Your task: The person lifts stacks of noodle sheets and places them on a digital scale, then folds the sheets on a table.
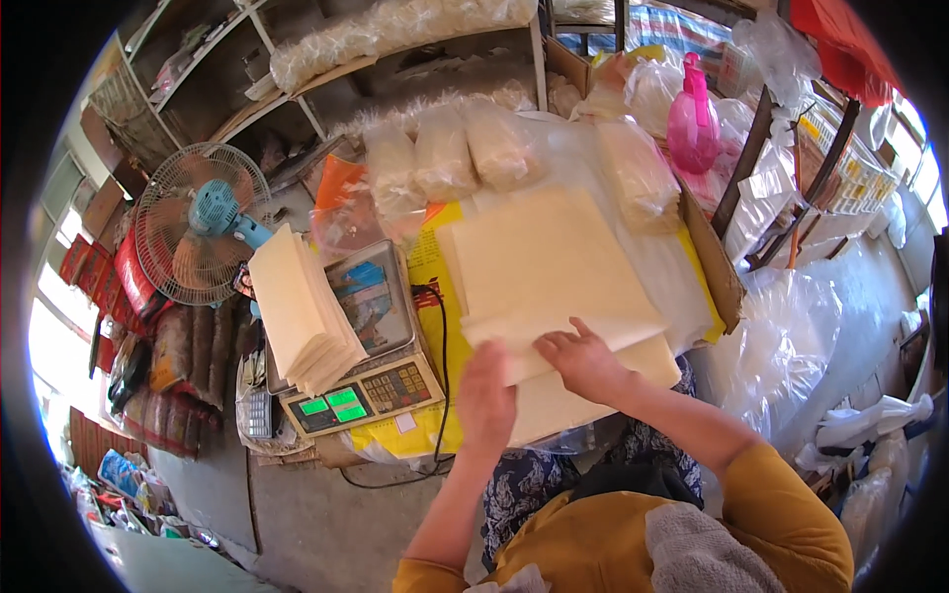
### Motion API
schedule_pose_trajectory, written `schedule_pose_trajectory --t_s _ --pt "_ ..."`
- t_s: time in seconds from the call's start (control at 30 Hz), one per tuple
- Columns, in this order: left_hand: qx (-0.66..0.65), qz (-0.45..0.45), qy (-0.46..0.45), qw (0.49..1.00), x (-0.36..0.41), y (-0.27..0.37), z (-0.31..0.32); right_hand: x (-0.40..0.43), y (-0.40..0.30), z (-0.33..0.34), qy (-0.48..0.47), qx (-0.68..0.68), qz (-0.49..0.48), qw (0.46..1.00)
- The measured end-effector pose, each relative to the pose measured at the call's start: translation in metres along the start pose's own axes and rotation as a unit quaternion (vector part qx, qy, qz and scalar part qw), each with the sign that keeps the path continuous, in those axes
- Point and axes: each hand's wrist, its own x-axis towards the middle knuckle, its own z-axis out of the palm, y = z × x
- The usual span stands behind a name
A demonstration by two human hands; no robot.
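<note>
A stack of thin cream sheets [549, 252] lies before me on the work surface. The near edge of the top sheet is turned over into a folded flap [623, 331]. My right hand [586, 365] rests on this flap with its fingers spread and one finger raised. At the left end of the fold is my left hand [485, 396], blurred and seen edge-on, its fingertips against the sheet. Its grip is hidden. To the left, a thick pile of folded cream sheets [300, 311] sits on the metal pan of a digital scale [363, 396] with lit green displays.
Clear plastic bags of pale contents [452, 152] stand behind the stack, and another filled bag [639, 174] stands right. A blue fan [215, 215] is far left. A pink spray bottle [693, 122] is back right. A black cable [443, 356] runs beside the scale.
</note>
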Motion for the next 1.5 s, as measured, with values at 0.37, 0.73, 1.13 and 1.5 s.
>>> schedule_pose_trajectory --t_s 0.37,0.73,1.13,1.5 --pt "-0.248 -0.071 -0.331 0.908 -0.107 -0.087 0.033 -0.105 0.081 0.043 -0.059 0.502 0.178 0.844" --pt "0.098 0.036 -0.219 0.97 -0.057 -0.037 0.054 -0.042 0.06 0.001 0.023 0.028 0.109 0.993" --pt "-0.204 -0.369 -0.114 0.899 0.032 -0.063 0.063 -0.02 0.115 0.012 -0.059 0.375 0.34 0.86" --pt "0.049 -0.158 -0.232 0.959 0.004 -0.076 0.11 0.018 0.092 0.065 -0.063 -0.036 0.115 0.991"
